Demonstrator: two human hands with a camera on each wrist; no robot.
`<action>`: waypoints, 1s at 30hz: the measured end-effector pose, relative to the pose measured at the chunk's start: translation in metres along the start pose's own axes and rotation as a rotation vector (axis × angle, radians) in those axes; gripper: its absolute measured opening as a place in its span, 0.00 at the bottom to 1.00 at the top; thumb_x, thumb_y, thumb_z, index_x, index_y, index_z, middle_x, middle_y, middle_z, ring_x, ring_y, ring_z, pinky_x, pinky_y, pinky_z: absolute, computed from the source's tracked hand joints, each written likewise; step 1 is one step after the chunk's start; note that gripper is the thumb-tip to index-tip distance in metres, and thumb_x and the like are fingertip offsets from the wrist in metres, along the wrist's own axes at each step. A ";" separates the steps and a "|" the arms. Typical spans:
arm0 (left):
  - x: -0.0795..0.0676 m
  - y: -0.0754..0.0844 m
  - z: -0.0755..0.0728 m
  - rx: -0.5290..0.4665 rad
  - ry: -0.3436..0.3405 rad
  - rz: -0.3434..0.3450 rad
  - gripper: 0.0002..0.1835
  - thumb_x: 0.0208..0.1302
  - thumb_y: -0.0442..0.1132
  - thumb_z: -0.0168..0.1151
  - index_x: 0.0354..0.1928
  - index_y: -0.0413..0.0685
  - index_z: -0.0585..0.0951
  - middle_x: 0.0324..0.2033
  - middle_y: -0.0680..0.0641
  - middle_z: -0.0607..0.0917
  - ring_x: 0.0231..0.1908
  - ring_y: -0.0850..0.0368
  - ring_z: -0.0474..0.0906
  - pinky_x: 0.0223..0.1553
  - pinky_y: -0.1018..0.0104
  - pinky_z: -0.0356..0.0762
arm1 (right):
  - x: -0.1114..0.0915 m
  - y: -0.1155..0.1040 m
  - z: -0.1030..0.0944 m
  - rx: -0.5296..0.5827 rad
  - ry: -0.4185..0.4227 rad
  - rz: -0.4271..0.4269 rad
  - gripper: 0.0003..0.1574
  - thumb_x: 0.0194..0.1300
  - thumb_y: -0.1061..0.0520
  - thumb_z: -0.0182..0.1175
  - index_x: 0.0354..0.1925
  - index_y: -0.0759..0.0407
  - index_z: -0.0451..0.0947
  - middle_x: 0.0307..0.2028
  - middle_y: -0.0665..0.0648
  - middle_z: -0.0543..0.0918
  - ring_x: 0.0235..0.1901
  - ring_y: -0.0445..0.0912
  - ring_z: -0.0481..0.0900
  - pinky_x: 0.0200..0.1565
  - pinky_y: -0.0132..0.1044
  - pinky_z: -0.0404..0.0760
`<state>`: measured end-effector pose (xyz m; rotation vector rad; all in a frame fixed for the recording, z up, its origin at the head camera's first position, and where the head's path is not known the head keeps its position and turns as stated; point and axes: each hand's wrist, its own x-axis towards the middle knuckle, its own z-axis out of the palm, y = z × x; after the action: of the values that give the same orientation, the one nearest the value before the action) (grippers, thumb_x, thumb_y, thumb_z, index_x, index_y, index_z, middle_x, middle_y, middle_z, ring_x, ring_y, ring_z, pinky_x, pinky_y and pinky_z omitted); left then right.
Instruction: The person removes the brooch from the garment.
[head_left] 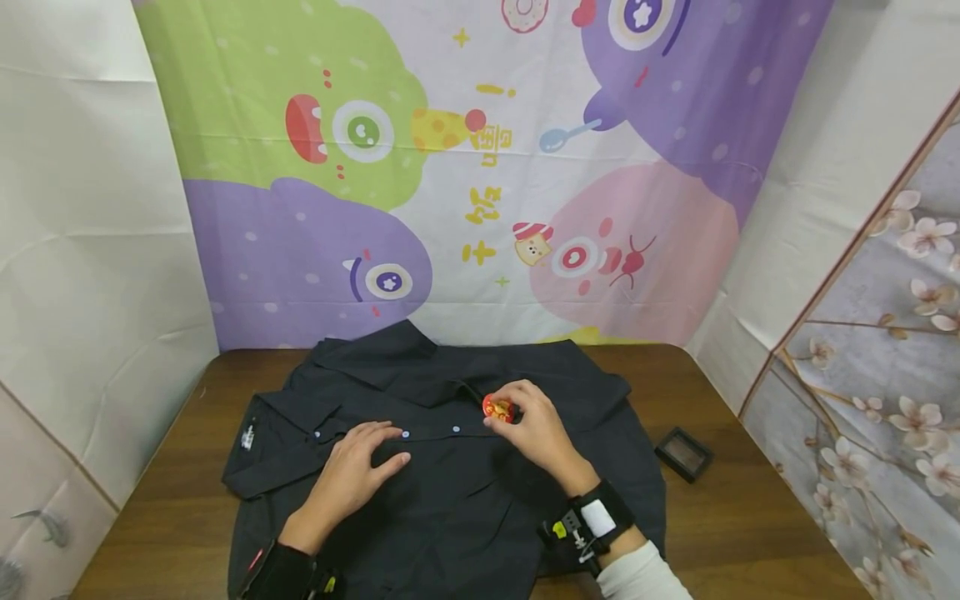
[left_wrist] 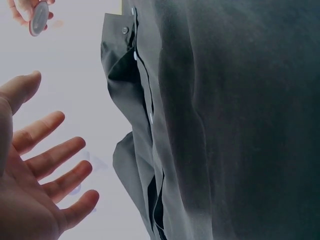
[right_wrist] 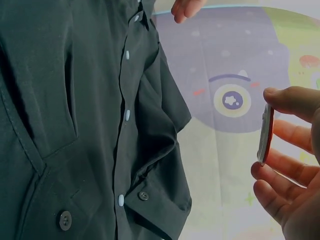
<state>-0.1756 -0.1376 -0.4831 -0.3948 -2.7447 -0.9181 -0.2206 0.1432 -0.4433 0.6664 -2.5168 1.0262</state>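
A black button-up shirt [head_left: 442, 492] lies spread on the brown table, its pale buttons [head_left: 456, 429] running along the placket. Between thumb and fingertips my right hand [head_left: 538, 429] pinches a round badge [head_left: 496, 407] over the upper part of the shirt. Its face is red with a gold design; the badge's silvery back [right_wrist: 263, 135] shows in the right wrist view, seen nearly edge-on. My left hand [head_left: 354, 468] hovers near the placket on the left side, fingers spread and nothing held. In the left wrist view the left hand's fingers [left_wrist: 57, 162] are apart and fairly straight.
A small black framed box [head_left: 684, 454] stands on the table [head_left: 738, 492] to the right of the shirt. Behind the table hangs a cartoon-printed cloth [head_left: 465, 283], with white cloth [head_left: 90, 208] on the left and a floral panel [head_left: 892, 350] on the right.
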 end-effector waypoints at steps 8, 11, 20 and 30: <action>0.000 0.001 -0.001 0.010 -0.012 -0.023 0.21 0.61 0.49 0.67 0.54 0.48 0.82 0.59 0.40 0.80 0.65 0.38 0.68 0.59 0.34 0.66 | -0.002 0.005 -0.002 0.010 0.018 -0.001 0.19 0.50 0.56 0.76 0.41 0.55 0.85 0.42 0.54 0.82 0.38 0.45 0.77 0.38 0.35 0.78; 0.000 0.001 -0.001 0.008 -0.011 -0.025 0.21 0.61 0.49 0.67 0.54 0.47 0.82 0.60 0.40 0.79 0.65 0.38 0.68 0.59 0.34 0.66 | -0.002 0.007 -0.004 0.012 0.018 0.003 0.19 0.50 0.55 0.76 0.41 0.55 0.85 0.43 0.53 0.81 0.38 0.44 0.77 0.37 0.36 0.78; -0.001 0.001 0.000 0.003 0.012 -0.013 0.21 0.59 0.48 0.68 0.52 0.47 0.83 0.58 0.39 0.80 0.65 0.37 0.67 0.58 0.32 0.66 | -0.004 0.011 -0.012 0.008 0.025 0.001 0.18 0.50 0.55 0.76 0.41 0.56 0.85 0.42 0.54 0.82 0.38 0.46 0.78 0.36 0.38 0.78; 0.001 0.002 0.002 -0.003 -0.004 -0.030 0.20 0.60 0.48 0.67 0.52 0.47 0.83 0.59 0.39 0.80 0.66 0.37 0.66 0.60 0.30 0.64 | -0.008 0.016 -0.018 0.004 0.034 0.023 0.18 0.49 0.56 0.76 0.40 0.56 0.85 0.42 0.54 0.82 0.38 0.45 0.78 0.40 0.36 0.78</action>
<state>-0.1759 -0.1345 -0.4834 -0.3568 -2.7600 -0.9302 -0.2204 0.1689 -0.4439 0.6175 -2.4999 1.0416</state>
